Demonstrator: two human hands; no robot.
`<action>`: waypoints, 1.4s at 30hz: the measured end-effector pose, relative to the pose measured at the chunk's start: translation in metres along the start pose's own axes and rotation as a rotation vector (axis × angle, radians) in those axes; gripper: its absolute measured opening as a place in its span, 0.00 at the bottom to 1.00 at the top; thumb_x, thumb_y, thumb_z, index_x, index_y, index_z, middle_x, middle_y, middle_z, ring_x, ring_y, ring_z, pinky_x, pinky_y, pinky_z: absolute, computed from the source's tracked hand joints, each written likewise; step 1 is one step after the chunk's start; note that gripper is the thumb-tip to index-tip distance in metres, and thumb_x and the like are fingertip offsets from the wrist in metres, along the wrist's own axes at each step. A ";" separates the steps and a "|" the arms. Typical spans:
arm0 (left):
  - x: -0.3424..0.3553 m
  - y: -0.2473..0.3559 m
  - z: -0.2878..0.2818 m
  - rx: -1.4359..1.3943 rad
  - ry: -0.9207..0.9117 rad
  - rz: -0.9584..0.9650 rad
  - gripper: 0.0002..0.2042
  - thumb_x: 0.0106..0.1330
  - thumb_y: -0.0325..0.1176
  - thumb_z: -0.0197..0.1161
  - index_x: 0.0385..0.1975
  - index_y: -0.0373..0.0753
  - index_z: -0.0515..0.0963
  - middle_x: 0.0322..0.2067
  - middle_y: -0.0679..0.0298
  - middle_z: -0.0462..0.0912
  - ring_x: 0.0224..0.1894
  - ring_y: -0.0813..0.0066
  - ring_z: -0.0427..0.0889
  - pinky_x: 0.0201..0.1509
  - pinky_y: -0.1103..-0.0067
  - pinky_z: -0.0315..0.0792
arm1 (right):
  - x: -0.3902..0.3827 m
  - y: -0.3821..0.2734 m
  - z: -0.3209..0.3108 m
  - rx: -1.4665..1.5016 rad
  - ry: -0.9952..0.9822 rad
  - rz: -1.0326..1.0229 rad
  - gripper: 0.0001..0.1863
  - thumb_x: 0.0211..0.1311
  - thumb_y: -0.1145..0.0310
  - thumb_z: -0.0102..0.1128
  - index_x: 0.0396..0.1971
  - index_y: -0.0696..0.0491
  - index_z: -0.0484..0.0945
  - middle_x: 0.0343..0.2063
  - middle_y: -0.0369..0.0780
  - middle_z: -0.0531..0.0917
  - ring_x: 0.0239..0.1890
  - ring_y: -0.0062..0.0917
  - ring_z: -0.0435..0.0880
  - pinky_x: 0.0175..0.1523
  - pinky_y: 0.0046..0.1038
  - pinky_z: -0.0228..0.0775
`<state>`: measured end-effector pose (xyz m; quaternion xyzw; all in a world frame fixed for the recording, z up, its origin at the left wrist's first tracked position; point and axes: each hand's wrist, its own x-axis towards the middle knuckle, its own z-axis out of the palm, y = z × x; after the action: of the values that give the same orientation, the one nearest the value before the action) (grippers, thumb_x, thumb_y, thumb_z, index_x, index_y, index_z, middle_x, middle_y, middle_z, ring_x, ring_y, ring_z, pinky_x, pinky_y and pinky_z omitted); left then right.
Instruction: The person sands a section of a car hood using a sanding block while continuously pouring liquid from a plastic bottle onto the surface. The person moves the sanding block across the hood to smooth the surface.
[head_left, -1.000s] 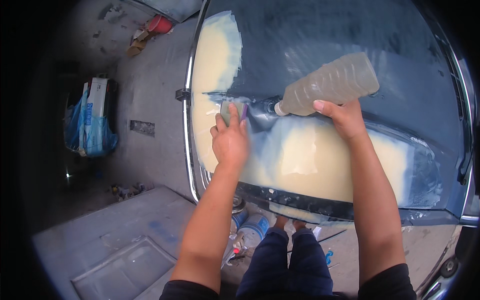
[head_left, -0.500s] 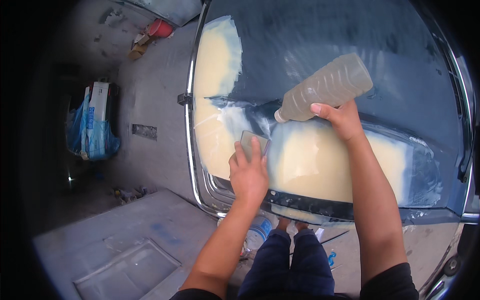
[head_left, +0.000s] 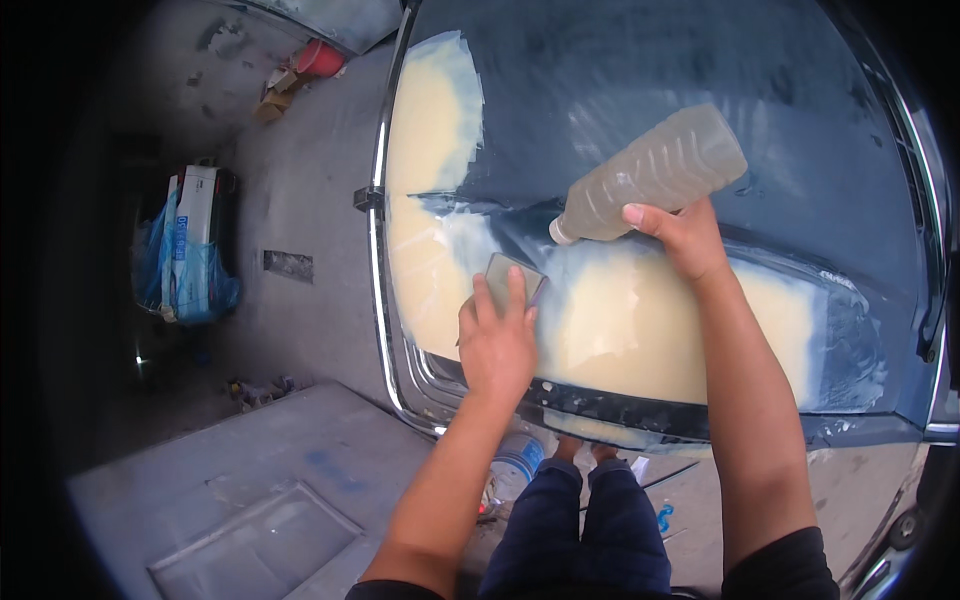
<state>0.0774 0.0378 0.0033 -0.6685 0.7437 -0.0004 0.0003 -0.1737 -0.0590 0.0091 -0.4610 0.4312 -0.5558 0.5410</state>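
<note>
My left hand (head_left: pixel 497 345) lies on a grey sanding block (head_left: pixel 512 283), fingers spread over it, pressing it to the dark car hood (head_left: pixel 600 60). Beneath and around it are cream filler patches (head_left: pixel 630 320), with wet, milky smears between them. In my right hand (head_left: pixel 685 238) is a clear ribbed plastic bottle (head_left: pixel 660 165) of cloudy liquid. The bottle is tilted, its white neck pointing down and left, a little to the right of the block and above the hood. Whether liquid is running out cannot be made out.
Bright metal trim (head_left: pixel 379 230) edges the hood on the left. A loose grey panel (head_left: pixel 230 490) stands at lower left. A blue-and-white bucket (head_left: pixel 517 455) is by my feet. Farther left is a white vehicle part in blue plastic (head_left: pixel 195 245); a red bucket (head_left: pixel 320 58) is at the far wall.
The sanding block has shifted slightly to the right and away from me, turning a little. The white streak between it and the bottle's mouth has faded. My right hand has barely moved.
</note>
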 end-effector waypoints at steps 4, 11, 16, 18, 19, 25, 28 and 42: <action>0.087 -0.030 -0.015 -0.051 -0.046 -0.195 0.24 0.73 0.41 0.53 0.69 0.51 0.64 0.65 0.44 0.64 0.58 0.44 0.70 0.56 0.60 0.74 | 0.000 0.000 0.006 0.030 0.004 0.008 0.31 0.44 0.58 0.79 0.46 0.58 0.77 0.42 0.39 0.83 0.46 0.26 0.81 0.52 0.30 0.73; -0.007 0.003 -0.002 0.049 -0.042 -0.014 0.27 0.70 0.43 0.57 0.69 0.51 0.65 0.64 0.39 0.64 0.57 0.38 0.71 0.56 0.58 0.74 | 0.001 -0.007 0.002 -0.006 -0.001 0.062 0.36 0.42 0.54 0.77 0.50 0.58 0.74 0.44 0.40 0.80 0.49 0.28 0.77 0.56 0.31 0.69; 0.080 -0.031 -0.010 -0.030 -0.035 -0.205 0.27 0.71 0.44 0.56 0.70 0.51 0.64 0.63 0.40 0.65 0.56 0.40 0.72 0.56 0.60 0.75 | 0.001 -0.005 0.006 0.046 -0.012 0.017 0.30 0.45 0.59 0.78 0.47 0.58 0.78 0.42 0.39 0.83 0.46 0.26 0.81 0.52 0.30 0.73; 0.073 -0.019 -0.009 -0.006 -0.041 -0.193 0.27 0.71 0.44 0.56 0.69 0.51 0.64 0.63 0.41 0.66 0.56 0.41 0.73 0.55 0.60 0.75 | 0.001 -0.004 0.004 0.047 0.008 0.019 0.30 0.45 0.59 0.78 0.47 0.58 0.78 0.42 0.40 0.83 0.46 0.26 0.81 0.52 0.30 0.73; 0.046 -0.004 -0.004 0.024 -0.030 -0.147 0.26 0.71 0.44 0.56 0.69 0.51 0.64 0.63 0.41 0.66 0.55 0.41 0.73 0.55 0.60 0.75 | 0.002 -0.006 0.001 0.035 0.004 0.015 0.30 0.45 0.59 0.78 0.47 0.58 0.77 0.42 0.40 0.83 0.47 0.26 0.81 0.52 0.30 0.73; 0.074 -0.028 -0.011 0.025 -0.041 -0.147 0.26 0.72 0.46 0.54 0.69 0.50 0.65 0.62 0.43 0.67 0.54 0.42 0.74 0.54 0.59 0.75 | 0.001 -0.005 0.004 0.037 -0.014 0.006 0.31 0.45 0.59 0.78 0.47 0.58 0.77 0.43 0.40 0.83 0.47 0.27 0.80 0.52 0.31 0.73; 0.093 -0.036 -0.016 0.018 -0.110 -0.279 0.26 0.72 0.48 0.53 0.69 0.52 0.65 0.60 0.44 0.69 0.53 0.43 0.75 0.53 0.59 0.75 | 0.000 -0.006 0.007 0.056 -0.011 0.024 0.30 0.45 0.59 0.78 0.47 0.57 0.77 0.43 0.40 0.83 0.47 0.27 0.80 0.52 0.31 0.73; 0.084 -0.024 -0.006 0.061 -0.113 -0.246 0.28 0.73 0.48 0.51 0.71 0.49 0.60 0.54 0.46 0.71 0.47 0.45 0.76 0.48 0.59 0.75 | 0.002 -0.004 0.004 0.070 0.015 0.008 0.28 0.46 0.61 0.78 0.46 0.57 0.78 0.41 0.39 0.83 0.44 0.25 0.81 0.49 0.28 0.74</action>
<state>0.0923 -0.0487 0.0089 -0.7531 0.6547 0.0145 0.0623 -0.1703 -0.0603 0.0138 -0.4357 0.4176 -0.5717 0.5558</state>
